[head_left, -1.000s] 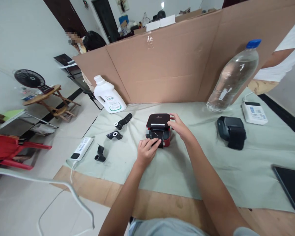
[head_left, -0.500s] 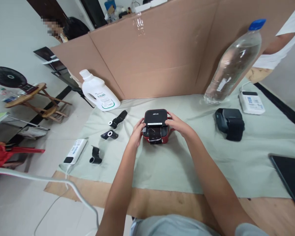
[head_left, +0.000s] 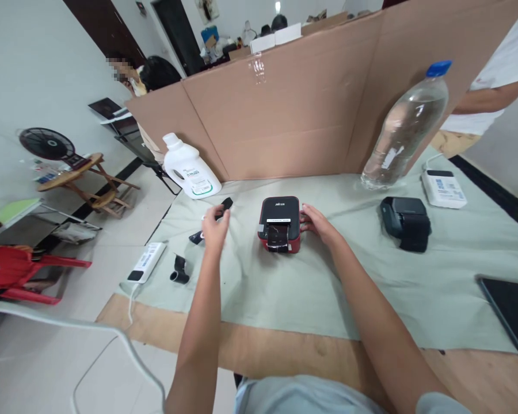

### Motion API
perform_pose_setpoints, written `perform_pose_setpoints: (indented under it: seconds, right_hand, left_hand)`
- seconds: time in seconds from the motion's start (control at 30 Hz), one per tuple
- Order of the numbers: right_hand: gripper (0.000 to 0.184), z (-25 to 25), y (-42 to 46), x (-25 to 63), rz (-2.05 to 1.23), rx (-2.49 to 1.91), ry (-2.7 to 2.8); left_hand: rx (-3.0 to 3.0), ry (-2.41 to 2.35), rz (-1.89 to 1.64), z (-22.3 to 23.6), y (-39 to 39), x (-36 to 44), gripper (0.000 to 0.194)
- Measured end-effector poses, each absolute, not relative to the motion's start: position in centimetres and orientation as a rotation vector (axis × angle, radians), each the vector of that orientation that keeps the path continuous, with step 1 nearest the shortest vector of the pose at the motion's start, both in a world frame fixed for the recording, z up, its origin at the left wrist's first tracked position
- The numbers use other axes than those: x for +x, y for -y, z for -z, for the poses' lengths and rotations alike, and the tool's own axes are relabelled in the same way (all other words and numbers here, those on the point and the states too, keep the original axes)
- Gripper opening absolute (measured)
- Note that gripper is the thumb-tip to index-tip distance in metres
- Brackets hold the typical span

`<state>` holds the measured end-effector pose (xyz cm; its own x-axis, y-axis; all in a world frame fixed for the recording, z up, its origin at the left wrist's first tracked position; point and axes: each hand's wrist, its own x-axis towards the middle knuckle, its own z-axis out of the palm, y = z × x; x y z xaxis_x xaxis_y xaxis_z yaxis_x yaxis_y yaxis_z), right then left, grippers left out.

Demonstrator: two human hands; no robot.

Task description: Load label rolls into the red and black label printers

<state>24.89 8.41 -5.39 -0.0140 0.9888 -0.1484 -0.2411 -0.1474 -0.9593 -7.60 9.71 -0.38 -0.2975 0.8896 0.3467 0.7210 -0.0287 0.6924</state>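
Observation:
A small black-topped, red-bodied device that looks like a label printer (head_left: 280, 208) sits mid-cloth, with a shiny black strip (head_left: 278, 236) hanging out of its front. Beside its right side is my right hand (head_left: 322, 224), fingers stretched and slightly bent, the tips at or very near the casing. My left hand (head_left: 216, 230) reaches over a black rolled strip (head_left: 227, 203), thumb and fingers apart on either side of it; the roll's core is hidden. Partly under that hand is a second black roll (head_left: 195, 237). A third roll (head_left: 180, 270) lies nearer me.
A white jug (head_left: 192, 169) and a large water bottle (head_left: 408, 129) stand before a cardboard panel (head_left: 285, 126). To the right are a black device (head_left: 406, 221), a white power bank (head_left: 444, 188) and a phone (head_left: 511, 313). Another white power bank (head_left: 147, 261) with a cable lies left.
My left hand has left the printer's left side and moved left to the black rolls. The right hand stays by the printer. The head view dipped, then rose again.

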Motion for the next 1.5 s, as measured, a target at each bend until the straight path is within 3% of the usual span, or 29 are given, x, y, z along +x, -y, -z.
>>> perform_pose_setpoints:
  seconds: [0.1,0.33,0.47,0.63,0.93,1.1,1.27,1.5]
  right_hand:
    - [0.037,6.2,-9.0,25.5,-1.433,-1.066,0.664]
    - [0.027,6.3,-9.4,27.1,-1.596,-0.908,0.469]
    - [0.028,6.6,-9.5,27.3,-1.613,-0.881,0.485]
    - [0.028,6.7,-9.8,27.3,-1.629,-0.889,0.461]
    - [0.031,7.2,-10.1,27.3,-1.614,-0.892,0.507]
    - [0.031,7.1,-9.9,27.2,-1.603,-0.898,0.493]
    - [0.027,6.6,-9.8,26.6,-1.588,-0.905,0.604]
    - [0.036,6.8,-5.8,24.7,-1.331,-0.989,0.974]
  left_hand:
    - [1.705,-2.259,-1.056,-1.1,-11.4,-12.7,0.043]
    - [1.703,-2.333,-0.649,-0.9,-14.1,-15.3,0.020]
    - [1.785,-2.388,-0.807,-1.5,-12.1,-14.3,0.025]
    - [1.820,-2.195,-1.185,-1.8,-4.7,-13.5,0.052]
    - [1.645,-2.537,-0.792,2.9,2.8,-13.8,0.059]
    - [1.797,-2.561,-0.966,2.2,2.5,-12.3,0.062]
    - [1.698,-1.968,-1.248,2.1,0.7,-6.9,0.035]
    - [1.406,-1.220,-1.160,4.0,-4.1,1.8,0.045]
